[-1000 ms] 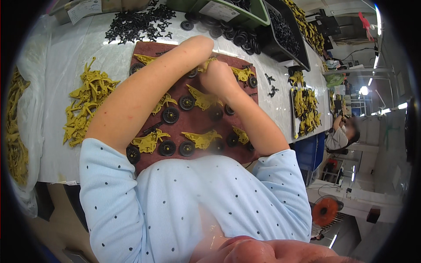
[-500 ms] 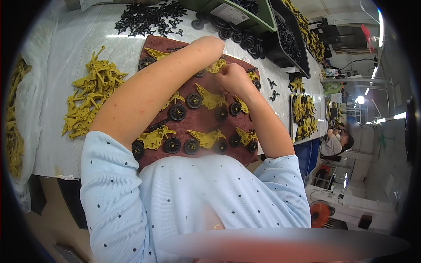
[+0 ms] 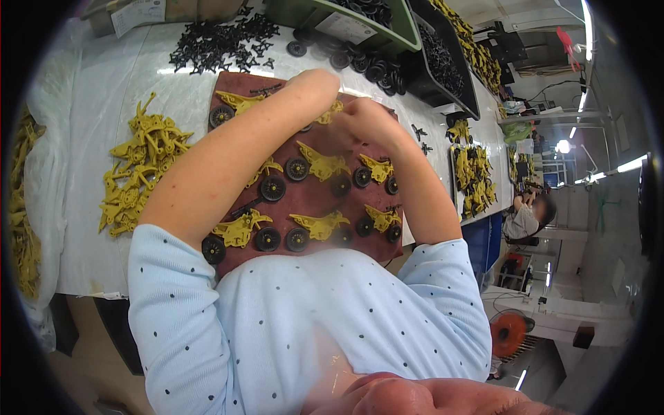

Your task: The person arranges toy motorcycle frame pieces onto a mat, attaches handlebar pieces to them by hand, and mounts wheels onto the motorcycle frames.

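Over the far part of a maroon cloth (image 3: 277, 225), my two hands are close together. My left hand (image 3: 319, 88) is bent at the wrist, and its fingers are hidden. My right hand (image 3: 370, 119) is closed, its fingers curled in toward the left one; whatever they hold is out of sight. A yellow toy motorcycle body (image 3: 328, 115) shows partly between the hands. Nearer to me, toy motorcycles with yellow bodies (image 3: 322, 163) and black spoked wheels (image 3: 272, 187) lie in rows on the cloth.
Loose yellow parts (image 3: 142, 166) are heaped on the left of the table. Small black parts (image 3: 218, 43) and black wheels (image 3: 377, 70) lie at the far side, near a green bin (image 3: 304, 15) and a black bin (image 3: 465, 97). Another person (image 3: 522, 221) sits far right.
The view has shifted, so the table's things appear slightly lower and farther left. My right hand has moved a little farther away over the cloth. Both hands stay close together.
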`<state>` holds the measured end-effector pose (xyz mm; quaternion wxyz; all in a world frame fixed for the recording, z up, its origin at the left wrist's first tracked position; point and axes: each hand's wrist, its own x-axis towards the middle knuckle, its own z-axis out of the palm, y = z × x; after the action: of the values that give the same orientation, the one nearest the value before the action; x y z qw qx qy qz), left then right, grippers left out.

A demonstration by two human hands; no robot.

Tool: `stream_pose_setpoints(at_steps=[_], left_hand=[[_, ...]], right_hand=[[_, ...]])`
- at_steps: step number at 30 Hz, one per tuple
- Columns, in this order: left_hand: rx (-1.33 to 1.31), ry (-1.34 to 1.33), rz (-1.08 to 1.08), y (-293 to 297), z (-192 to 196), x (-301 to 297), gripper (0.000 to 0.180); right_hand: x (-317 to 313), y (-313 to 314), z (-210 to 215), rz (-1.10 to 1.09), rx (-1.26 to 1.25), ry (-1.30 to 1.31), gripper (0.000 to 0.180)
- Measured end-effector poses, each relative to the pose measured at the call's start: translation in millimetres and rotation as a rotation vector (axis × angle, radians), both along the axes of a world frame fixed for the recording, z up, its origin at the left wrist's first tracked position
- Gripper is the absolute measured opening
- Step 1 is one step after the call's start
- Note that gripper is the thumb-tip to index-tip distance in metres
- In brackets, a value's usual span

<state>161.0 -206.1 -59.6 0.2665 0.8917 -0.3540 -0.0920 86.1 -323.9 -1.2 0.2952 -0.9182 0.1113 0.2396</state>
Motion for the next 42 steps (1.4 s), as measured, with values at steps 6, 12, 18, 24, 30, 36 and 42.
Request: stream_pose_setpoints(at_steps=[6,12,18,24,30,36,42], left_hand=[[0.018,-0.046,-0.032,2,1,-1,0.023],[0.09,-0.024,-0.068,2,3,0,0.022],[0.121,-0.055,-0.057,1,5,0,0.026],[0.132,0.017,-0.049,0,9,0,0.027],[0.141,-0.004,-0.032,0,6,-1,0.025],[0.12,-0.037,-0.049,1,9,-1,0.025],[0.129,-0.028,-0.025,1,5,-2,0.025]], right_hand=[[43,-53,-18,0.008,-0.115,-0.342,0.031],[61,-40,-25,0.108,-0.106,-0.081,0.034],[57,-46,-20,0.037,0.043,-0.005,0.03],[53,-65,-22,-0.123,0.256,0.024,0.032],[41,-74,-31,0.319,-0.013,-0.182,0.028],[39,-76,-26,0.575,-0.171,-0.371,0.028],[50,-88,-17,0.686,-0.202,-0.414,0.017]])
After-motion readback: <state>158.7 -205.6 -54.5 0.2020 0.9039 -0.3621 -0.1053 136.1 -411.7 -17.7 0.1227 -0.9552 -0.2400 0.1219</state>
